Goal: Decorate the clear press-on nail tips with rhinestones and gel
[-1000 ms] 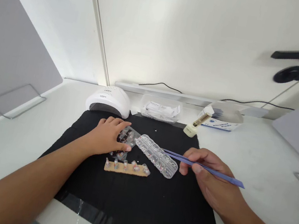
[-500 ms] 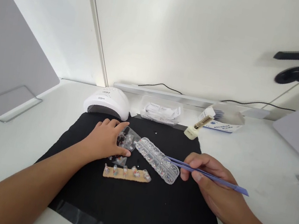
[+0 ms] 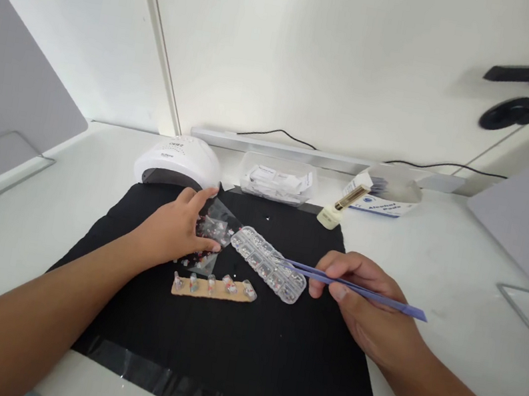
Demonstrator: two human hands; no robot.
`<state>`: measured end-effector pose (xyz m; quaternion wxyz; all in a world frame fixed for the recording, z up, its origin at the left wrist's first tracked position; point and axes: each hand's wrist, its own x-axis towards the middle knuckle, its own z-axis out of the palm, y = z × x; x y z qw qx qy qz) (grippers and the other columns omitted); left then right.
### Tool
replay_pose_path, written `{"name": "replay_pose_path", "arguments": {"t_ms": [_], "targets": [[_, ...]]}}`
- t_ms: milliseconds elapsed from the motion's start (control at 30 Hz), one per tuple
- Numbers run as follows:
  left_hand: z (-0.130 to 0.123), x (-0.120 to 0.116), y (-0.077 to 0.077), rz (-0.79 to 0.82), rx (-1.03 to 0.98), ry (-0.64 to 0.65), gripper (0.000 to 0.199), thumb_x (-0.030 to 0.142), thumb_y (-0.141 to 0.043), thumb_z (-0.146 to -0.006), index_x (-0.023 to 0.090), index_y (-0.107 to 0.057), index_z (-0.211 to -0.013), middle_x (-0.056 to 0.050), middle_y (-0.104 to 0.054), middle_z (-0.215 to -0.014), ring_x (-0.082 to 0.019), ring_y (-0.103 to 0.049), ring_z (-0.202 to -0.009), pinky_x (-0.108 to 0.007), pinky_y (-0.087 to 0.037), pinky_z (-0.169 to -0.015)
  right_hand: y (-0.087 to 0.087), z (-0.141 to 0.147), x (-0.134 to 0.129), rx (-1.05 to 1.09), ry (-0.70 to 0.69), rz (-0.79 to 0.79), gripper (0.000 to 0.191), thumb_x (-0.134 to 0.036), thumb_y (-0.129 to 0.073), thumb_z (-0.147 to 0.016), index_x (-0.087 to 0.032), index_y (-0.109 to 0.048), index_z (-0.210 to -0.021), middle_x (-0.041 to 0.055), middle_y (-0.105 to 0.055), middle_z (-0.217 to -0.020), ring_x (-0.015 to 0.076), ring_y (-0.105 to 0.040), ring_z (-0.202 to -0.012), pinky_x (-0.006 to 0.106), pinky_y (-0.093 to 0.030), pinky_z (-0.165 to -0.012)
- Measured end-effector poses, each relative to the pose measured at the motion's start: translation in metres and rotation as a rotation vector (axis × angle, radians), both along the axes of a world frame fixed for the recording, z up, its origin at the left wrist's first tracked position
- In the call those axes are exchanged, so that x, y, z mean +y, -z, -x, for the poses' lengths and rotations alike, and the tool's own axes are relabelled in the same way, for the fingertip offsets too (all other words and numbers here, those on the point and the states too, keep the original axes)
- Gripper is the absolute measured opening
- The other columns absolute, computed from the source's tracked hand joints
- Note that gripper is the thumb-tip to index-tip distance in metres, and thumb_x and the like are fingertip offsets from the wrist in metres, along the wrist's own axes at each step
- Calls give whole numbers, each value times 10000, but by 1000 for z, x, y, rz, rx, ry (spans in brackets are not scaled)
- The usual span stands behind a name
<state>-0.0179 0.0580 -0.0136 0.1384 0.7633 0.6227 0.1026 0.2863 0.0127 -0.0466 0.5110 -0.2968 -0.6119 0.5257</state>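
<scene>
Tweezers (image 3: 370, 295), purple and slim, are pinched in the right hand (image 3: 373, 304), its fingers (image 3: 335, 262) closed narrowly around them. From those fingers, the clear compartment case (image 3: 267, 265) lies to the left on the black mat (image 3: 238, 356), its long axis slanting from far left to near right. The tweezers run at a shallower slant, their tips over the case's middle; whether they touch or grip anything cannot be told. The case's near-right end sits just beside the right fingers, making that hand the nearer one, though the far-left end is also near the left thumb. The left hand (image 3: 168, 229) rests at the clear packets (image 3: 211, 230), thumb and forefinger spread wide. Nearer the wearer, the tan strip (image 3: 214, 291) with its small decorated pieces lies crosswise, apart from the case.
</scene>
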Motion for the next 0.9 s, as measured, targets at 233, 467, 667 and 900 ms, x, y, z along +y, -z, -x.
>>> {"name": "replay_pose_path", "arguments": {"t_ms": [233, 467, 667, 900], "targets": [[14, 1, 7, -35, -315, 54, 781, 295, -695, -778, 260, -340, -1473, -29, -500, -1047, -159, -551, -800, -332, -492, -757, -1, 0, 0, -11, -4, -21, 36, -292, -674, -886, -256, -670, -890, 3, -633, -757, 118, -618, -680, 237, -523, -644], [13, 1, 2, 60, -936, -1, 642, 178, -679, -763, 220, -406, -1342, 41, -510, -828, -86, -478, -678, -203, -427, -620, 0, 0, 1, 13, 9, -14, 31, -277, -678, -879, -248, -667, -881, 3, -638, -755, 123, -621, -685, 242, -527, -650], [6, -3, -4, -12, -1256, 15, 592, 200, -760, -764, 247, -445, -1263, 70, -561, -732, -71, -504, -583, -177, -436, -541, -5, -3, 1, 105, 72, -12, 22, -265, -679, -870, -260, -667, -887, -4, -654, -761, 126, -628, -690, 239, -524, -646], [-17, -35, -8, -46, -1254, 107, 414, 228, -706, -863, 294, -470, -1196, 66, -585, -733, -72, -551, -582, -175, -497, -547, -29, 3, -19, 120, -41, -136, 22, -310, -635, -908, -292, -645, -919, -35, -649, -751, 135, -630, -763, 345, -460, -1050]]}}
